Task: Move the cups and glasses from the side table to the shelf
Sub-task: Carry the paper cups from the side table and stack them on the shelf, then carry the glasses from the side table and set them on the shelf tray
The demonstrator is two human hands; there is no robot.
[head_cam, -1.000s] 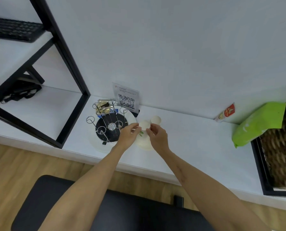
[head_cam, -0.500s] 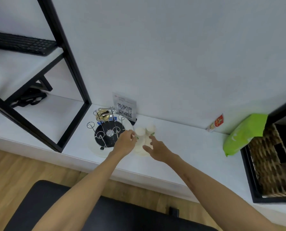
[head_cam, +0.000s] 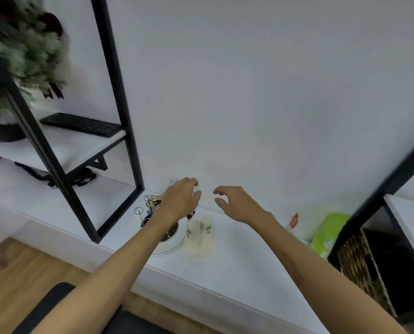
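Rising since a second ago, left hand [head_cam: 180,201] grips a white cup [head_cam: 196,189]; right hand [head_cam: 237,203] hovers loose.

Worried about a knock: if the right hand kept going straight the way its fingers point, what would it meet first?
Probably the left hand. The right hand hangs open above the table, fingers aimed left at it across a small gap. Depth is unclear.

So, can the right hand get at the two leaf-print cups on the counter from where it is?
Probably yes. The right hand hangs empty above the cups, fingers loosely curled, and nothing lies between them. The left hand is off to their left, over the wire rack.
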